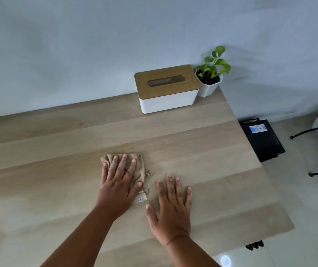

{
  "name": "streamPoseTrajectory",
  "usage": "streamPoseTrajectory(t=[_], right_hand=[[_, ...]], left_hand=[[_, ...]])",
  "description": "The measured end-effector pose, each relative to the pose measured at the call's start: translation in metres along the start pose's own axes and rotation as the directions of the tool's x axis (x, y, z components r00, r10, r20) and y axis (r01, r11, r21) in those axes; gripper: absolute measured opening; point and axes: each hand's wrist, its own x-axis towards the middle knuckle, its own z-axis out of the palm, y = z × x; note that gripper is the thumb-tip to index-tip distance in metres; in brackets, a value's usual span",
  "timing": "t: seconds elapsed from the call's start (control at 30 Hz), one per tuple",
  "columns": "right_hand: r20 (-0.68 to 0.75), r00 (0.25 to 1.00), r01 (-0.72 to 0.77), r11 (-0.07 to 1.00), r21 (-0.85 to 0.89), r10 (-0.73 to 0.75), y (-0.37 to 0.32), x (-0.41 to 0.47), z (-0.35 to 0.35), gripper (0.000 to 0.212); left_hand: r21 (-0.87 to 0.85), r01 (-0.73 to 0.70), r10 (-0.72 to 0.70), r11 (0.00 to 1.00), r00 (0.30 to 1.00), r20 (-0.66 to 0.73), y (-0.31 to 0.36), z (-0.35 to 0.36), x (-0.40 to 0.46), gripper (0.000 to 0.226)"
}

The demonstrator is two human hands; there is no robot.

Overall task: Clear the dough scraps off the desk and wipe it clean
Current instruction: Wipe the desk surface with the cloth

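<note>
Beige cloth [135, 166] lies mid-counter [221, 151] under the left hand [117, 187], fingers [122, 162] straight and spread, pressing it flat. The right hand [171, 212] rests just beside, fingers straight, holding nothing. Best to keep pressure even in overlapping strokes. No dough scraps can be made out.

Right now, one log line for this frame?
left hand: flat on cloth | right hand: flat on desk | scraps: none seen

Tissue box [166, 89] beside potted plant [210, 78]
</note>
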Motion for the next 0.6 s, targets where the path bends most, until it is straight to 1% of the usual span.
streamPoseTrajectory(t=[0.07, 0.13, 0.23, 0.33, 0.37, 0.43, 0.5, 0.6], right_hand=[[0.000, 0.999, 0.045, 0.998, 0.051, -0.045, 0.010, 0.002, -0.009, 0.073], [0.000, 0.995, 0.097, 0.988, 0.123, -0.098, 0.027, 0.008, -0.021, 0.061], [-0.058, 0.985, 0.169, 0.962, 0.213, -0.161, 0.050, 0.017, -0.039, 0.045], [-0.127, 0.980, 0.185, 0.943, 0.278, -0.154, 0.057, 0.030, -0.050, 0.039], [-0.145, 0.976, 0.202, 0.935, 0.292, -0.165, 0.054, 0.034, -0.051, 0.038], [-0.167, 0.960, 0.266, 0.914, 0.307, -0.224, 0.044, 0.042, -0.053, 0.037], [-0.180, 0.935, 0.350, 0.885, 0.308, -0.307, 0.030, 0.049, -0.051, 0.036], [-0.166, 0.880, 0.474, 0.835, 0.278, -0.445, 0.002, 0.052, -0.039, 0.037]], left_hand=[[-0.018, 0.027, -0.026, 0.999, 1.000, 0.011, 0.014, -0.002, -0.020, 0.074], [-0.085, 0.064, -0.062, 0.994, 0.998, 0.026, 0.031, -0.003, -0.038, 0.071], [-0.251, 0.108, -0.104, 0.962, 0.994, 0.033, 0.067, -0.004, -0.057, 0.067], [-0.416, 0.126, -0.111, 0.901, 0.992, 0.059, 0.099, -0.005, -0.066, 0.068], [-0.448, 0.128, -0.121, 0.885, 0.992, 0.044, 0.102, -0.007, -0.069, 0.069], [-0.473, 0.131, -0.159, 0.871, 0.987, -0.019, 0.096, -0.011, -0.072, 0.070], [-0.451, 0.171, -0.217, 0.876, 0.975, -0.050, 0.078, -0.014, -0.073, 0.070], [-0.380, 0.298, -0.327, 0.876, 0.945, -0.014, 0.042, -0.020, -0.072, 0.068]])
